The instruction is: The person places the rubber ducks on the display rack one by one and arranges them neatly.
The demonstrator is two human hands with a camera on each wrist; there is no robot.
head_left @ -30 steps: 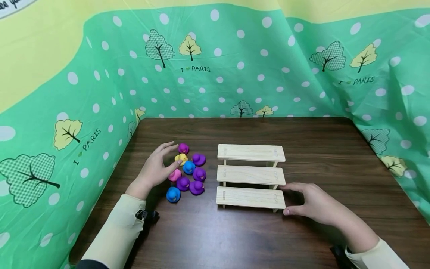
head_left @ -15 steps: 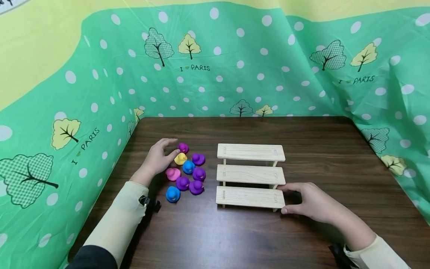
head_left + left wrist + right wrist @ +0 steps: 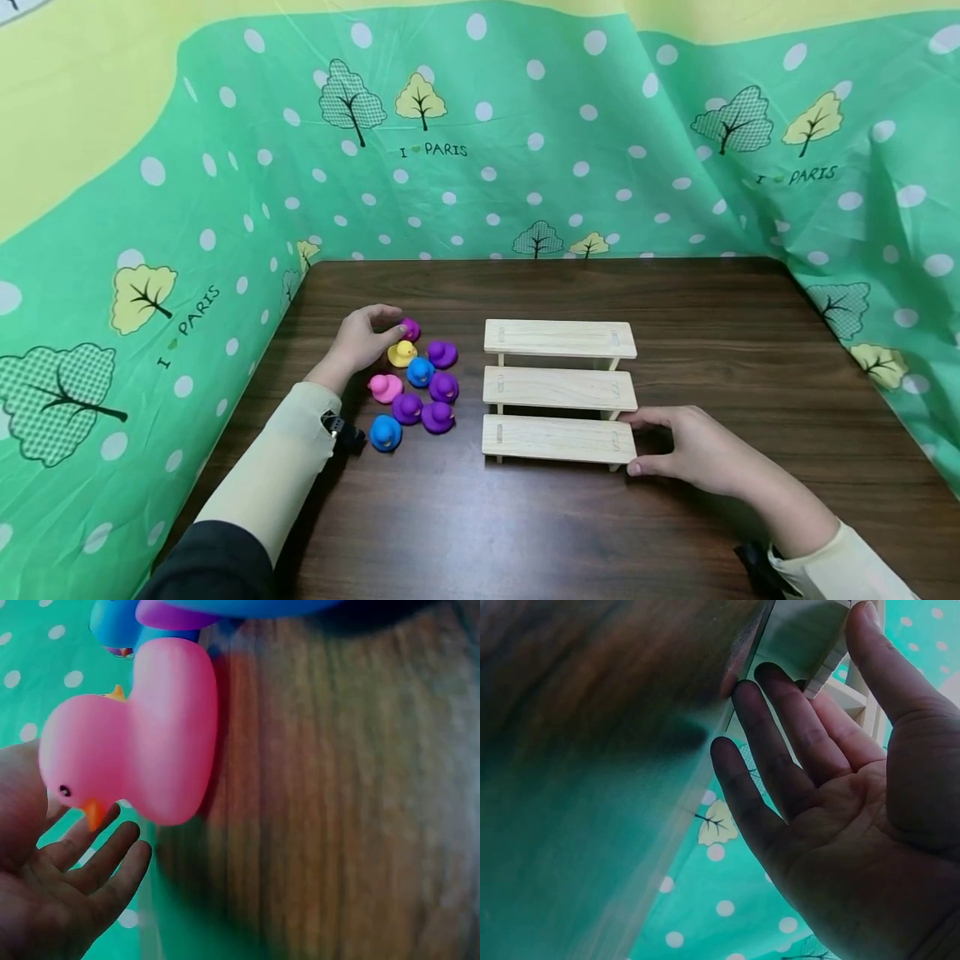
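Observation:
At the far end of a group of rubber ducks, my left hand (image 3: 362, 340) reaches to a purple duck (image 3: 411, 329), the thumb overlapping its near left side. A yellow duck (image 3: 402, 354) sits just below that hand. The left wrist view has a pink duck (image 3: 169, 727) in front, hiding part of the left hand (image 3: 71, 877), whose other fingers are loosely spread. My right hand (image 3: 701, 450) holds the right end of a three-step wooden stand (image 3: 558, 437), thumb at the lowest board's front corner and index finger behind it. The right wrist view shows its other fingers extended.
Blue ducks (image 3: 386, 433) and several more purple ducks (image 3: 438, 417) stand close together left of the stand. Dark wood covers the table (image 3: 465, 525). A green dotted cloth (image 3: 450, 200) hangs around the back and sides.
My left hand has moved away and to the right, over to the far purple duck, uncovering the pink and yellow ducks. The right hand has barely moved at the stand.

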